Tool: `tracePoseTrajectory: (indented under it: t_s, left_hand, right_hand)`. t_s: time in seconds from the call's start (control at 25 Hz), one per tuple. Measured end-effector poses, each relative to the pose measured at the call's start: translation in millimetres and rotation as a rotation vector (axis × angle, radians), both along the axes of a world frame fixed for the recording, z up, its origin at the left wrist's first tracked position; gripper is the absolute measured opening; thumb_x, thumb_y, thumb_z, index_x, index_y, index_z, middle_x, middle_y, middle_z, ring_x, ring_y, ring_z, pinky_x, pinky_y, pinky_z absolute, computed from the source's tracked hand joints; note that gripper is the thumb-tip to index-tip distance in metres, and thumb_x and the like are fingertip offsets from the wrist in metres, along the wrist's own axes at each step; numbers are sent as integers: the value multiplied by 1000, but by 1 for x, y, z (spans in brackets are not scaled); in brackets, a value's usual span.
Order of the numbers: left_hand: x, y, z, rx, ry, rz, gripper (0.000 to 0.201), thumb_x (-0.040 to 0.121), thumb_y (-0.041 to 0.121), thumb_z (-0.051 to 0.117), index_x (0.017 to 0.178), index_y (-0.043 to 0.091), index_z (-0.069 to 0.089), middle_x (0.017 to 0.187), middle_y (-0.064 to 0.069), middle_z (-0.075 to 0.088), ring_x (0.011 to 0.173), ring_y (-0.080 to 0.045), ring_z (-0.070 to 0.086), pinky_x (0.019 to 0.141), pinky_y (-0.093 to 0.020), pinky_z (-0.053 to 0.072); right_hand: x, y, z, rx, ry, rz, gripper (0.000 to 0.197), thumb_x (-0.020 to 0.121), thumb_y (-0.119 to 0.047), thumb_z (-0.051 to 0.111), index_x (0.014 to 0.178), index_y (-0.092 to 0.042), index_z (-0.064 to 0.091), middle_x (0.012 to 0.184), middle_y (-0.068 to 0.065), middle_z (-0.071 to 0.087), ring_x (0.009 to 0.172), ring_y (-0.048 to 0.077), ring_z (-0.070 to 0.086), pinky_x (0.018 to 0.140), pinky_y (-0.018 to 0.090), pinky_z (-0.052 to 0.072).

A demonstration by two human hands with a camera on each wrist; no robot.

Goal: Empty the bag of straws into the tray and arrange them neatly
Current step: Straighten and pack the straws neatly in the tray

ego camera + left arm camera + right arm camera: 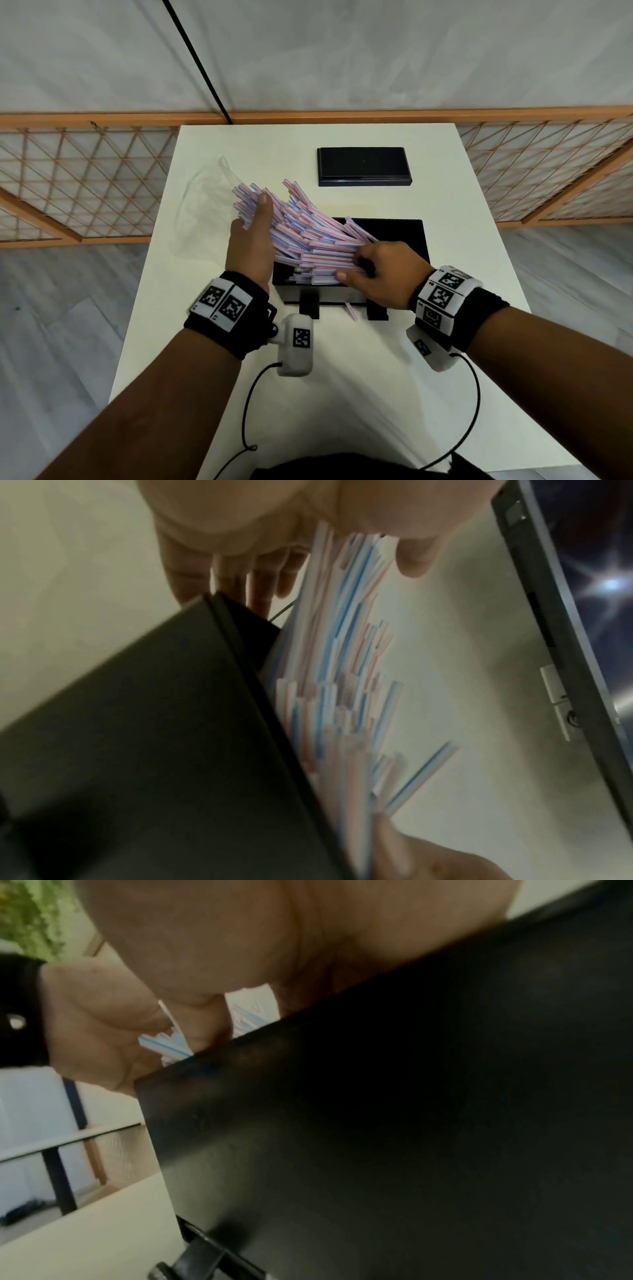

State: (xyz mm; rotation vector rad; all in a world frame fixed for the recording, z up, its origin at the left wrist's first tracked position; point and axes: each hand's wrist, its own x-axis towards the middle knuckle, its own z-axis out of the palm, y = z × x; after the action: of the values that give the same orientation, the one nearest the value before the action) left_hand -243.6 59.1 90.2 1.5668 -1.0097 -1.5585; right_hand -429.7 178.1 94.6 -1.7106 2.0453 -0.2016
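A thick bundle of pink-and-blue striped straws [308,236] fans out above the black tray [406,236] in the middle of the white table. My left hand [251,236] holds the bundle's far left part, thumb on top and fingers underneath; the left wrist view shows the straws [342,631] between thumb and fingers [240,574]. My right hand [373,265] grips the straws' near right ends over the tray, fingers curled. The straw ends [164,1042] show above the tray wall [411,1123] in the right wrist view. The empty clear bag [205,198] lies to the left.
A second flat black tray or lid [363,166] sits behind the first. One loose straw [351,311] lies on the table [342,394] in front of the tray, between two black feet [310,306]. A wooden lattice fence stands behind the table.
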Motion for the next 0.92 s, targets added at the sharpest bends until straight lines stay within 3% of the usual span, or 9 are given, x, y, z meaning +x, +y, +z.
tracePoseTrajectory:
  t_s: [0.08, 0.16, 0.24, 0.36, 0.48, 0.6, 0.72, 0.84, 0.92]
  left_hand:
    - [2, 12, 18, -47, -165, -92, 117, 44, 106, 51, 124, 21, 63, 118, -9, 72, 110, -35, 68, 98, -55, 54]
    - [5, 17, 26, -73, -308, -180, 78, 69, 93, 52, 90, 20, 69, 91, -9, 73, 85, -35, 70, 74, -44, 60]
    - [8, 19, 32, -83, -357, -223, 68, 84, 81, 51, 72, 15, 65, 72, -9, 70, 63, -31, 66, 53, -32, 51]
    - [8, 22, 37, -123, -387, -259, 73, 89, 76, 50, 65, 9, 67, 57, -10, 68, 50, -29, 66, 48, -29, 52]
    - [7, 27, 33, -154, -436, -263, 80, 94, 73, 43, 55, 7, 63, 47, -10, 63, 47, -29, 64, 54, -31, 53]
    - [7, 29, 32, -143, -422, -214, 74, 99, 69, 36, 65, 10, 64, 72, -13, 69, 77, -33, 68, 75, -36, 55]
    - [3, 31, 26, -115, -360, -148, 65, 100, 65, 37, 120, 12, 68, 126, -14, 67, 121, -33, 59, 97, -31, 39]
    - [-6, 35, 17, -87, -46, -36, 91, 76, 89, 48, 141, 25, 52, 143, 0, 59, 132, -24, 57, 116, -37, 38]
    - [-9, 36, 3, -62, 44, 25, 113, 61, 98, 50, 147, 26, 48, 144, 2, 60, 130, -21, 59, 114, -46, 43]
  right_hand:
    - [1, -2, 1, 52, 12, 40, 51, 89, -70, 44, 83, -23, 63, 68, -8, 58, 69, 15, 55, 67, 27, 45]
    - [1, -3, 6, 87, -87, 75, 43, 94, -61, 47, 103, -26, 69, 79, -11, 61, 78, 12, 56, 74, 24, 42]
    - [0, -4, 12, 151, -99, 103, 43, 96, -59, 46, 117, -28, 67, 92, -7, 64, 90, 14, 60, 80, 22, 40]
    - [0, -9, 10, 236, -65, 142, 66, 87, -75, 38, 127, -28, 62, 116, -3, 66, 112, 19, 60, 93, 23, 42]
    - [8, -14, 12, 281, -162, 130, 69, 82, -79, 39, 120, -28, 63, 112, -7, 64, 110, 20, 60, 98, 29, 44]
    - [15, -20, 21, 307, -224, 101, 52, 93, -61, 52, 134, -31, 56, 121, -8, 57, 119, 13, 51, 93, 15, 30]
    - [17, -29, 24, 340, -178, 90, 65, 86, -72, 52, 136, -31, 55, 137, -5, 56, 127, 17, 49, 98, 21, 33]
    - [21, -32, 21, 357, -119, 125, 68, 84, -75, 49, 132, -28, 56, 129, -5, 58, 120, 16, 52, 100, 26, 36]
    - [25, -31, 22, 326, -142, 139, 64, 85, -71, 54, 133, -28, 55, 129, -5, 56, 122, 15, 51, 96, 21, 31]
